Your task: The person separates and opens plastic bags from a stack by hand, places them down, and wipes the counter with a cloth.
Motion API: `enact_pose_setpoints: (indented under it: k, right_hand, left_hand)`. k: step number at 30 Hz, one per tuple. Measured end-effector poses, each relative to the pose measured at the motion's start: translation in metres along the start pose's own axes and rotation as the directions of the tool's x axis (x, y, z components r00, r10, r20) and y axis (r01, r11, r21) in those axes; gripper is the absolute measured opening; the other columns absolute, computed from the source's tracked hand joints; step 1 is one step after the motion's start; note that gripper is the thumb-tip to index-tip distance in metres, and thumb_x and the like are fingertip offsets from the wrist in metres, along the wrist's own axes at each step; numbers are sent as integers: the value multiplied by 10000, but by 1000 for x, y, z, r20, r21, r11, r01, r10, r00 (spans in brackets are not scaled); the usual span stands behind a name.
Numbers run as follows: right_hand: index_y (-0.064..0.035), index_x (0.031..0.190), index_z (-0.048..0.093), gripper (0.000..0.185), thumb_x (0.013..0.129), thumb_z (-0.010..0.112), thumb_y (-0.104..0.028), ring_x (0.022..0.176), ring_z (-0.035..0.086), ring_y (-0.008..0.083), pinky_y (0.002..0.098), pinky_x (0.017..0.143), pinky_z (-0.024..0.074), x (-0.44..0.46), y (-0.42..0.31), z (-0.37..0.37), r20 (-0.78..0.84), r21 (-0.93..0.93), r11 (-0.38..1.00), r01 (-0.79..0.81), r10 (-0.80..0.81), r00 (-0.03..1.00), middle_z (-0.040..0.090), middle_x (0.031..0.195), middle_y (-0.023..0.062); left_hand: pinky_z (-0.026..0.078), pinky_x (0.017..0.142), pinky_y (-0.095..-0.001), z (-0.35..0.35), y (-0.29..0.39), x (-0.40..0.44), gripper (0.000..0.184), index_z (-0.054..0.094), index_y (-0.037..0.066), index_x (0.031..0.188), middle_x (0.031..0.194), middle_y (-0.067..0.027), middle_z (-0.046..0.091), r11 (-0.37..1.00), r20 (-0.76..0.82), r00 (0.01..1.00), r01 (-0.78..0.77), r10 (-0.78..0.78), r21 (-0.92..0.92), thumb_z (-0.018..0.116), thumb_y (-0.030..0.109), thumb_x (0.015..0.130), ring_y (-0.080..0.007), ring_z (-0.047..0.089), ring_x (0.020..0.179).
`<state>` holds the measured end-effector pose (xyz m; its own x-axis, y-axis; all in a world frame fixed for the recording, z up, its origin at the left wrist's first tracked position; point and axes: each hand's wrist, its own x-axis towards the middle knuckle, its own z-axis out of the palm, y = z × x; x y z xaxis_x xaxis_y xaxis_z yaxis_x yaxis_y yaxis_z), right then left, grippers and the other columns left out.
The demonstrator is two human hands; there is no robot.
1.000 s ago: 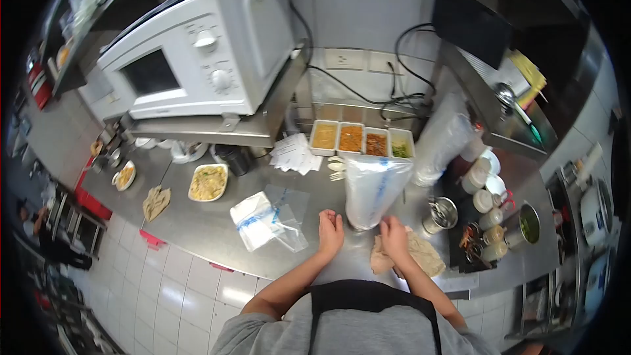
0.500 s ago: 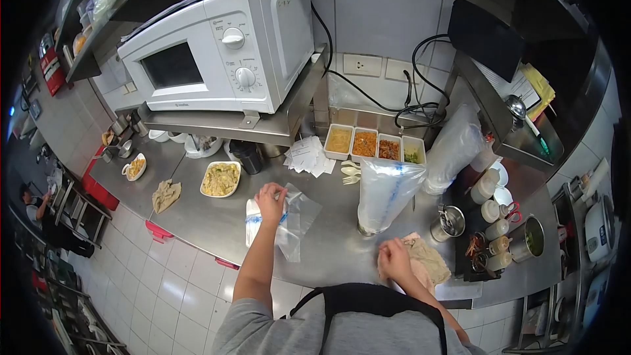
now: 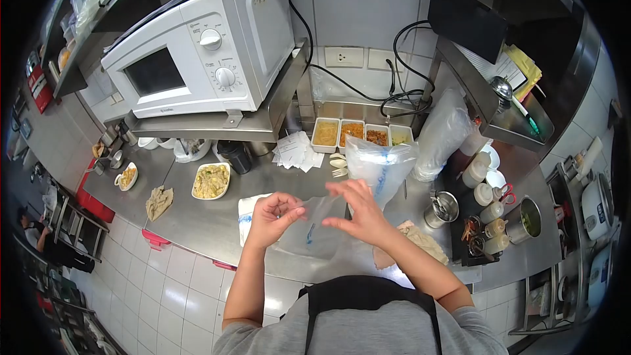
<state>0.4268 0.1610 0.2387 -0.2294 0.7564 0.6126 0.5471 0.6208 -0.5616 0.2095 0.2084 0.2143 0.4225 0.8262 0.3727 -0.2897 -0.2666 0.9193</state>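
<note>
A clear plastic bag (image 3: 307, 235) with a small blue mark hangs from my left hand (image 3: 273, 215), whose thumb and fingers pinch its edge. At the bag's right side is my right hand (image 3: 360, 209), with thumb and fingers spread apart; whether a fingertip touches the film is hard to see. Partly behind my left hand lies a white folded item (image 3: 245, 213) with blue marking. A tall upright bundle of clear plastic bags (image 3: 381, 164) with blue print stands just beyond my right hand. Beneath my right forearm is a crumpled beige cloth (image 3: 424, 244).
On the counter (image 3: 190, 223), a bowl of yellowish food (image 3: 211, 181) sits left, near another crumpled cloth (image 3: 159, 202). White containers of toppings (image 3: 351, 133) line the back. Squeeze bottles (image 3: 491, 212) and a metal cup (image 3: 441, 210) stand right. A microwave (image 3: 197, 52) overhangs on a shelf.
My left hand has lifted the clear bag off the counter and moved slightly right. My right hand has left the beige cloth and come up and left to the bag.
</note>
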Motion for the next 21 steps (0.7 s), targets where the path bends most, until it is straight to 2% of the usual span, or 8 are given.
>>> enact_pose_setpoints:
  k: [5,9,12,14,16,17,19,21]
  right_hand:
    - [-75,693,634,138,714,701,-194,732,481,170,318,706,303,-8,4,-4,15,69,995,-76,75,997,512,697,-11]
    - [-72,737,649,87,727,690,-148,730,495,153,309,734,305,-13,1,-11,47,6,1000,-11,11,999,540,719,-6]
    - [-65,750,645,77,766,652,-140,733,501,147,304,744,310,-17,0,-15,56,-14,1000,9,-8,998,546,737,1]
    - [-57,762,638,95,797,627,-145,731,506,137,288,732,322,-23,1,-15,60,3,1000,1,-1,998,548,745,9]
    - [-53,764,626,135,818,608,-176,704,507,146,279,671,340,-30,8,-11,-3,254,961,-105,109,994,548,743,22]
    - [-51,765,620,155,828,599,-192,691,507,150,274,641,350,-32,12,-10,-24,378,915,-144,165,986,548,742,29]
    - [-42,798,604,164,850,580,-196,742,516,119,241,642,378,-41,20,-15,139,734,596,-326,337,931,558,782,21]
    - [-33,835,589,177,871,554,-202,720,519,107,236,613,407,-49,31,-24,356,883,196,-426,311,881,563,793,17]
  left_hand:
    - [478,725,-236,18,17,2,130,575,-4,908,874,-103,619,986,13,999,49,-48,-158,633,-4,792,-139,602,837]
    - [472,754,-255,32,10,4,90,632,-3,885,889,-117,626,990,81,987,136,-139,41,627,17,798,-164,599,868]
    - [468,804,-306,34,3,3,134,617,-24,708,824,-125,621,998,93,994,59,-57,-18,641,73,798,-194,601,858]
    - [455,724,-269,39,-9,1,155,585,-16,677,802,-101,621,990,176,982,-49,73,-132,619,54,810,-166,594,833]
    - [420,626,-228,44,-14,-1,284,527,12,628,733,-59,607,988,314,940,-104,136,-115,546,136,882,-114,569,730]
    - [413,612,-222,46,-22,-6,301,535,18,641,721,-47,601,998,342,939,47,-28,-45,520,173,899,-105,559,703]
    - [398,584,-209,47,-44,-20,352,551,31,667,698,-23,589,936,357,865,336,-352,109,468,248,932,-86,537,649]
    - [410,570,-204,63,-40,-18,321,563,46,821,675,-2,568,910,377,858,406,-350,-80,415,300,950,-68,531,634]
